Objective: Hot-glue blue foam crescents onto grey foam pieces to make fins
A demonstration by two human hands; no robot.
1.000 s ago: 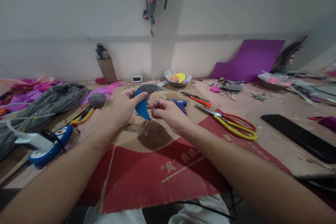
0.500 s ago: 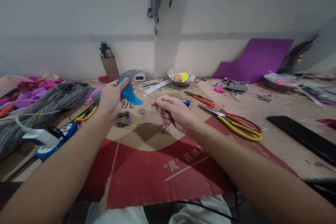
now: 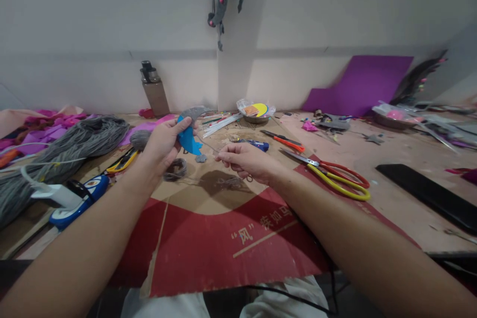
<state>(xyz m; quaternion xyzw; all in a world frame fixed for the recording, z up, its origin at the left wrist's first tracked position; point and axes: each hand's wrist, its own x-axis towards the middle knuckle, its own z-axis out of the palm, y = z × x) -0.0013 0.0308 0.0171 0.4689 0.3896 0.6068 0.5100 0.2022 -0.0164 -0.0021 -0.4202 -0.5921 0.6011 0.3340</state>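
My left hand (image 3: 164, 141) pinches a curved felt piece, grey on its upper part (image 3: 194, 113) and blue on its lower part (image 3: 189, 140). A thin grey yarn (image 3: 207, 145) runs from this piece to my right hand (image 3: 248, 160), whose thumb and forefinger are closed on it. Whether a needle sits in those fingertips is too small to tell. On the cardboard (image 3: 208, 201) below lie a small grey felt shape (image 3: 200, 158) and a coil of grey yarn (image 3: 175, 169). Loose yarn (image 3: 231, 183) spreads below my right hand.
To the right lie red-and-yellow scissors (image 3: 335, 175), an orange-handled cutter (image 3: 285, 141) and a black flat case (image 3: 425, 196). A grey yarn hank (image 3: 70, 151) and a white plug (image 3: 59, 195) are at left. A bottle (image 3: 154, 90) and a bowl (image 3: 257, 119) stand by the wall.
The felt piece and my left hand have shifted slightly right and down. My right hand has turned a little and stays near the same spot, with yarn between the hands.
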